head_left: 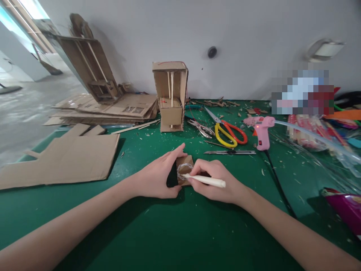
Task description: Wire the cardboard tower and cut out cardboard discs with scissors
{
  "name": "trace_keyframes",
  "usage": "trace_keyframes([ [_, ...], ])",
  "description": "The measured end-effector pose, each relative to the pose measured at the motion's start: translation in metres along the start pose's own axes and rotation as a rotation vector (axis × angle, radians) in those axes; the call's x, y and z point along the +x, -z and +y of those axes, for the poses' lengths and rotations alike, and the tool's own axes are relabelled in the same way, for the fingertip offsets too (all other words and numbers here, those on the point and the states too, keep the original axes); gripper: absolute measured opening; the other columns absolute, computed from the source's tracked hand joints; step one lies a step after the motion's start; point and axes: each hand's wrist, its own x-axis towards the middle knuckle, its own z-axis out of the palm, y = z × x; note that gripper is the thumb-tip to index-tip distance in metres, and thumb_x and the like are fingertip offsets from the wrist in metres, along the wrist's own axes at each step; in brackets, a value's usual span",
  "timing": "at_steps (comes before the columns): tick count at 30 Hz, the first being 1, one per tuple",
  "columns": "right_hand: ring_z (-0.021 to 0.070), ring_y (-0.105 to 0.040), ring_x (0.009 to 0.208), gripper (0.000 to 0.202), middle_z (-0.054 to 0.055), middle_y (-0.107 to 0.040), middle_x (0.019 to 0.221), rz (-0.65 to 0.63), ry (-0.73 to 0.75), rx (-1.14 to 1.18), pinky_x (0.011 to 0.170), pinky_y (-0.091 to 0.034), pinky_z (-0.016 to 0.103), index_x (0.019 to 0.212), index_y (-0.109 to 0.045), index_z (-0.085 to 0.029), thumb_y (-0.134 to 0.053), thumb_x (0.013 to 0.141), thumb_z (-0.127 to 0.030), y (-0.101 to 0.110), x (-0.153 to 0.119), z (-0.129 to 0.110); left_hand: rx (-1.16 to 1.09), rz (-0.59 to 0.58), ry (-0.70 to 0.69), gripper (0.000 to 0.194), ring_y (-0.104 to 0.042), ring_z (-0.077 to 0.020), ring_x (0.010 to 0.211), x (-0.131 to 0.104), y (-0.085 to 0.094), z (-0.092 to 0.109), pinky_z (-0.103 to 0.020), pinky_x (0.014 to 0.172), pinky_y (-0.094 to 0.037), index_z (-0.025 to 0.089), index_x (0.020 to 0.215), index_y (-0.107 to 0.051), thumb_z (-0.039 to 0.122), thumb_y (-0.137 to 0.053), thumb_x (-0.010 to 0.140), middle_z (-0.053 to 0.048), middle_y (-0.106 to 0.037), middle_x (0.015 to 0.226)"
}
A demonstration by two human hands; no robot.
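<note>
A small brown cardboard piece (189, 160) lies on the green tabletop in front of me, with looping white lines forming a rough ring on it. My left hand (158, 173) steadies it from the left, fingers at the far edge and thumb at the near edge. Between thumb and fingers a gap shows dark. My right hand (218, 180) pinches a white pen (210, 181), its tip resting on the ring. Beyond my hands stands an upright cardboard box model (171, 116) with thin sticks inside.
A utility knife (229, 152), scissors (225, 128), pliers (201, 128) and a pink glue gun (262, 130) with a cord lie right of centre. Cut cardboard (84, 158) is at left, near stacked sheets (113, 107) and a taller cardboard model (90, 67). A purple packet (345, 210) is at right.
</note>
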Motion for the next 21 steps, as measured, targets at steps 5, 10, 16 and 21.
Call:
trace_keyframes([
  [5,0.0073,-0.048,0.048,0.005,-0.004,-0.059,0.061,-0.020,0.035,-0.008,0.045,-0.032,0.020,0.076,-0.055,-0.020,-0.056,0.080,-0.022,-0.0001,0.0010,-0.0018,0.003,0.000,-0.002,0.100,-0.039,-0.0292,0.131,-0.0007,-0.0009,-0.0012,-0.048,0.106,-0.036,0.019,0.147,0.000,0.028,-0.063,0.071,-0.016,-0.039,0.142],
  [10,0.0072,-0.048,0.049,0.007,-0.005,-0.058,0.062,-0.034,0.040,-0.014,0.046,-0.031,0.020,0.077,-0.055,-0.020,-0.055,0.083,-0.024,0.0010,0.0019,-0.0016,-0.004,-0.009,0.010,0.100,-0.039,-0.0285,0.131,-0.0019,-0.0009,-0.0010,-0.047,0.106,-0.037,0.020,0.147,0.000,0.027,-0.064,0.070,-0.015,-0.039,0.142],
  [16,0.0079,-0.050,0.053,0.007,-0.004,-0.060,0.066,-0.043,0.036,-0.013,0.049,-0.033,0.020,0.078,-0.057,-0.019,-0.055,0.083,-0.024,0.0018,0.0023,-0.0015,-0.003,-0.015,0.011,0.100,-0.037,-0.0281,0.132,-0.0003,-0.0003,0.0005,-0.048,0.108,-0.035,0.020,0.148,0.001,0.027,-0.064,0.071,-0.015,-0.039,0.143],
  [21,0.0078,-0.048,0.049,0.005,-0.004,-0.059,0.061,-0.039,-0.017,0.028,0.044,-0.032,0.020,0.075,-0.057,-0.019,-0.059,0.079,-0.022,0.0012,0.0018,-0.0010,0.007,-0.006,0.011,0.101,-0.039,-0.0288,0.131,0.0002,-0.0007,-0.0001,-0.048,0.107,-0.035,0.019,0.148,-0.002,0.027,-0.064,0.069,-0.015,-0.040,0.142],
])
